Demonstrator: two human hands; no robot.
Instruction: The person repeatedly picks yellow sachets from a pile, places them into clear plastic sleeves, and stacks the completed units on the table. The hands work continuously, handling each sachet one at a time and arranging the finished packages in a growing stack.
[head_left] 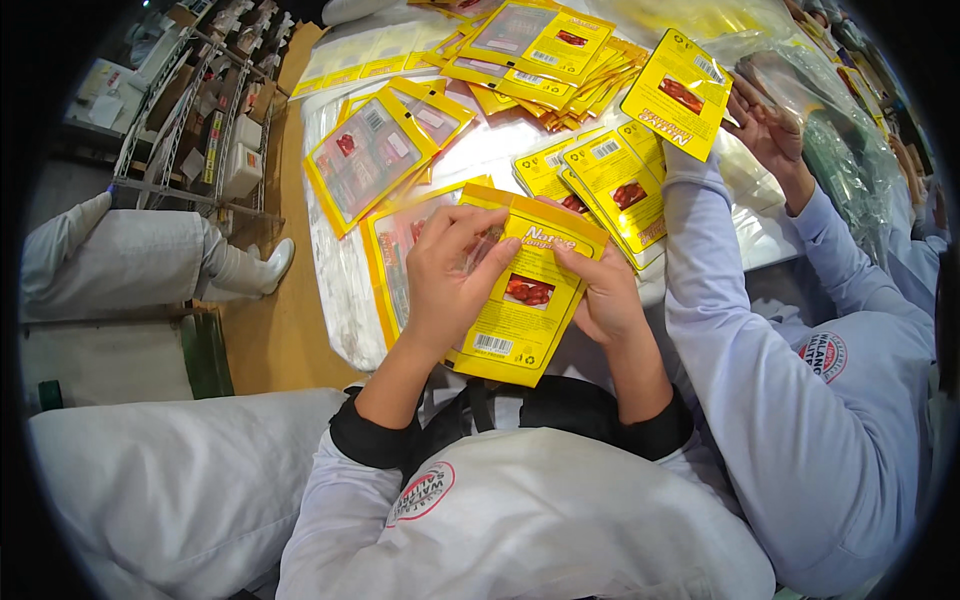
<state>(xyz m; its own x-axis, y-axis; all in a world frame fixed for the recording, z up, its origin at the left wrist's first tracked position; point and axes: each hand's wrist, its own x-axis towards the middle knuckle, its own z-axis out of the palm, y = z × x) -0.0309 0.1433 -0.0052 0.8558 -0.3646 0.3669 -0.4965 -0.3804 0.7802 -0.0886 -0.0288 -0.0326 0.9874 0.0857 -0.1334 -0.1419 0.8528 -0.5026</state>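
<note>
A flat yellow pouch (535,318) with a picture of red sausages is in front of me, tilted, its lower edge toward my body. My left hand (450,265) is closed at its upper left, thumb across the front. On its right edge my right hand (608,290) grips it, thumb on the front and other fingers behind. Partly under my left hand lies another yellow-edged pouch (378,240) with a see-through panel. A small stack of yellow pouches (628,195) rests just beyond my right hand.
A large pile of yellow pouches (560,50) covers the far part of the white-covered table (325,290). At my right, a co-worker's hands hold a yellow pouch (680,95) near clear plastic bags (840,150). Left stand a wire shelf (190,110) and a person in white boots (255,270).
</note>
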